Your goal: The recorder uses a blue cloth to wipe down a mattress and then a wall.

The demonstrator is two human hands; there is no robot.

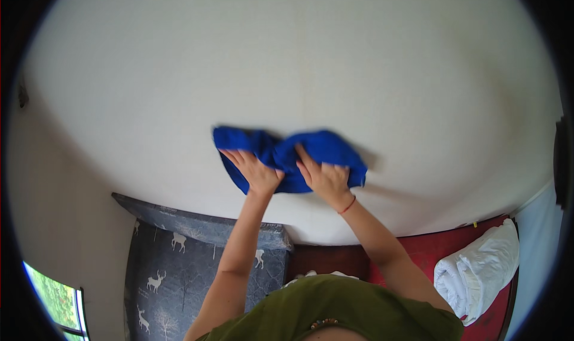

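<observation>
A blue cloth (pixel 327 146) is spread, bunched and creased, against a broad off-white wall (pixel 300 63). My left hand (pixel 258 172) presses its left half, with the fingers stretched out and partly lost in the folds. On the right half, my right hand (pixel 327 179) holds the fabric, the index finger extended and the other fingertips tucked into it. A thin red cord circles my right wrist. The cloth's right corner stands slightly off the wall and casts a shadow.
Below at left is a grey sofa (pixel 179 269) with a white deer print, its backrest along the wall. A rolled white quilt (pixel 480 269) lies on a red surface (pixel 412 247) at right. A window (pixel 54 300) shows at lower left, and a dark object (pixel 561 161) at the right edge.
</observation>
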